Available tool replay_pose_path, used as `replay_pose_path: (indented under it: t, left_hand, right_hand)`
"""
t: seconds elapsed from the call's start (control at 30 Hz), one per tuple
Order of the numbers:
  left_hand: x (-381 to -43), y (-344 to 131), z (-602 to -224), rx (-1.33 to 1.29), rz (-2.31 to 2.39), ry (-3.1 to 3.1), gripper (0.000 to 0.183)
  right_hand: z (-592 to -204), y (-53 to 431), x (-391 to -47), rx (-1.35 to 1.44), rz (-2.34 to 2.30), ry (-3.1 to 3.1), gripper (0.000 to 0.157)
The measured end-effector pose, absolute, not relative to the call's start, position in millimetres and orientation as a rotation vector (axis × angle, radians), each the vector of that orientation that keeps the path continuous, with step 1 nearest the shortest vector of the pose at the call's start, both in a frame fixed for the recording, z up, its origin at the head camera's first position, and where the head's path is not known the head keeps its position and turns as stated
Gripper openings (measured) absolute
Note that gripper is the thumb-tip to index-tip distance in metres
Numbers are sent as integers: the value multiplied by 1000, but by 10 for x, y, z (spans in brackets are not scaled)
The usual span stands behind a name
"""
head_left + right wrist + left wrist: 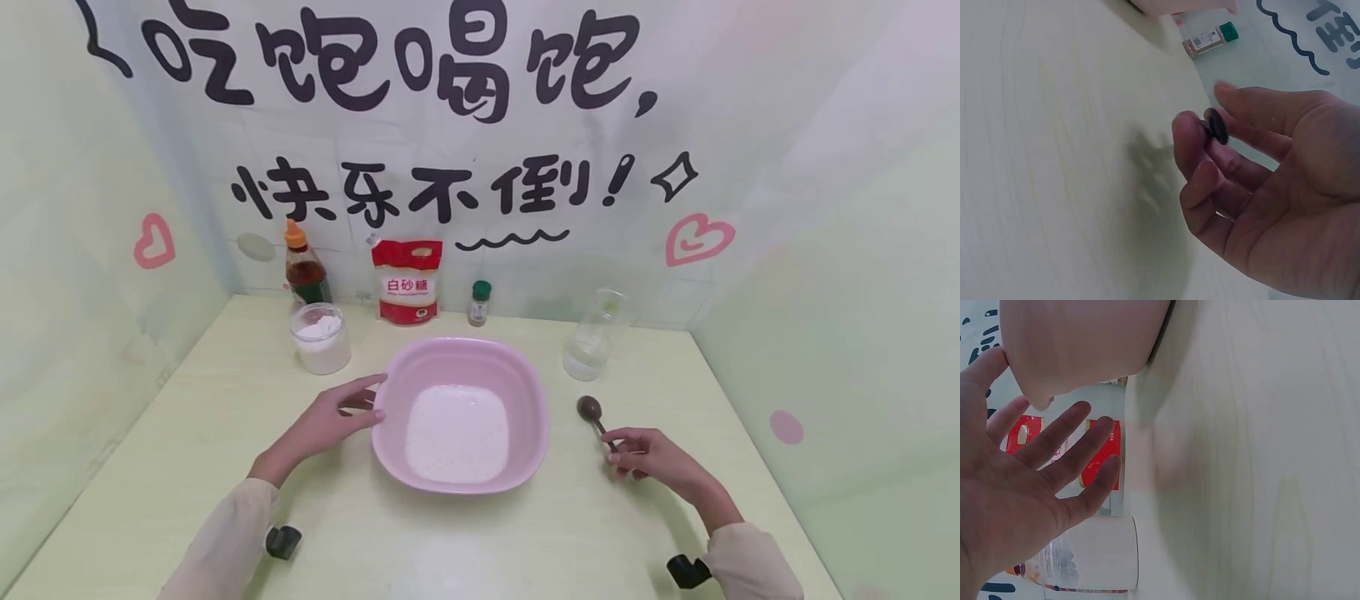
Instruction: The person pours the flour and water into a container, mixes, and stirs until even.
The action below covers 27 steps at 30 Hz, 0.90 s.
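A pink plastic basin (535, 433) stands mid-table with a white mass (457, 433) covering its bottom; whether that is powder or liquid I cannot tell. My left hand (337, 412) touches the basin's left rim with thumb and fingertip. In the left wrist view, the other fingers (1079, 450) of that hand spread out straight beside the basin wall (1085, 344). Right of the basin, my right hand (656, 458) pinches a dark brown spoon (590, 408) by its handle, bowl pointing away from me. The handle's end (1216, 126) pokes out between the fingers in the right wrist view.
Behind the basin stand an open jar of white powder (322, 346), an orange-capped bottle (306, 271), a red and white sugar bag (407, 287) and a small green-capped shaker (480, 304). A clear glass (588, 350) with some liquid stands back right. Printed walls enclose the table.
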State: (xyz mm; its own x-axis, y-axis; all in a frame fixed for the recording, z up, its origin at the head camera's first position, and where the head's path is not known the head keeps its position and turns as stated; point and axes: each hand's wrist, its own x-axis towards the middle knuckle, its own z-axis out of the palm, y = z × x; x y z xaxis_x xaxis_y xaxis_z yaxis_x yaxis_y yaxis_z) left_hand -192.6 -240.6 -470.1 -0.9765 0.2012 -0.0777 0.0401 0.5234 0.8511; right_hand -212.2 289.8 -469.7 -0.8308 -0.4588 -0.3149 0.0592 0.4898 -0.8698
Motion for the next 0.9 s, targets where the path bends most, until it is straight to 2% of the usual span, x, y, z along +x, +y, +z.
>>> replay_pose_path:
  t: [0.23, 0.4, 0.5, 0.7, 0.9]
  left_hand:
    - [-1908, -2426, -4674, 235, 1446, 2591, 67]
    - [-1903, -2434, -4654, 242, 1446, 2597, 67]
    - [-1905, -2435, -4663, 244, 1445, 2598, 66]
    - [-1915, -2445, -4679, 275, 1408, 2623, 66]
    - [-1957, -2516, -4591, 253, 1278, 2717, 66]
  right_hand:
    - [-4770, 2867, -2055, -476, -1208, 2261, 39]
    - [-4720, 2806, -2034, -586, -996, 2372, 42]
    - [-4618, 2746, -2003, -608, -832, 2432, 47]
    - [-4385, 2616, -1962, -399, -675, 2465, 58]
    - [-4077, 2612, -2120, -514, -709, 2661, 50]
